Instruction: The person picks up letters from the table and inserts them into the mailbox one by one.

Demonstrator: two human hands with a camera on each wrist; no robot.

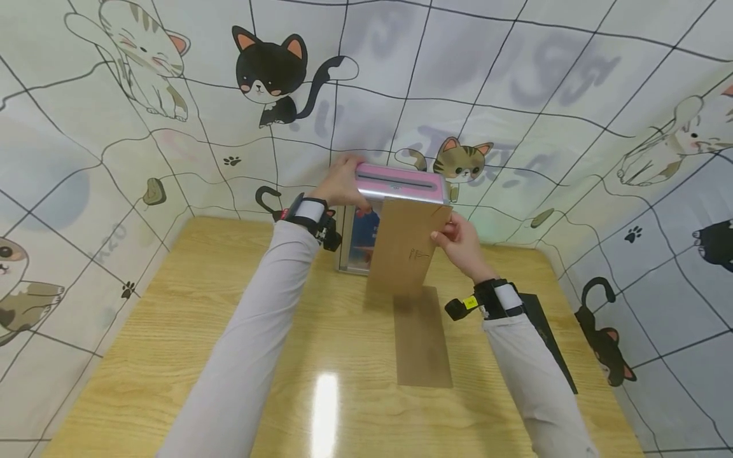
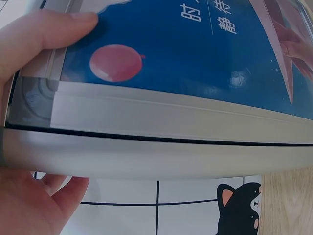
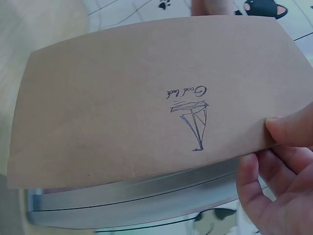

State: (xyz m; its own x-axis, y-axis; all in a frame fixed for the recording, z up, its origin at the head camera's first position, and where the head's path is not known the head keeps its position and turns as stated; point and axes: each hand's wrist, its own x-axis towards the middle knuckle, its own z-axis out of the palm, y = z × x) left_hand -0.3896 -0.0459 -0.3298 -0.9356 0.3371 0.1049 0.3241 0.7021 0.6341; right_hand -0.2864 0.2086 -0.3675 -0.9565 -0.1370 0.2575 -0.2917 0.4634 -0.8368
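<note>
A box with a pink slotted top (image 1: pixel 401 181), silver frame and blue printed front stands at the back of the table. My left hand (image 1: pixel 342 184) grips its upper left corner; in the left wrist view the thumb lies on the front and fingers show behind the frame. Between thumb and fingers, my right hand (image 1: pixel 460 245) pinches the edge of a brown kraft card (image 1: pixel 401 245). The card hangs upright before the box and hides much of its front. In the right wrist view, the card (image 3: pixel 112 107) bears a drawn sailboat and the words "Good luck".
A second brown sheet (image 1: pixel 424 343) lies flat on the wooden table (image 1: pixel 229 381), just below the held card. Partly behind my right forearm lies a flat black thing (image 1: pixel 550 343). A cat-patterned curtain (image 1: pixel 366 83) surrounds the table at the back and sides.
</note>
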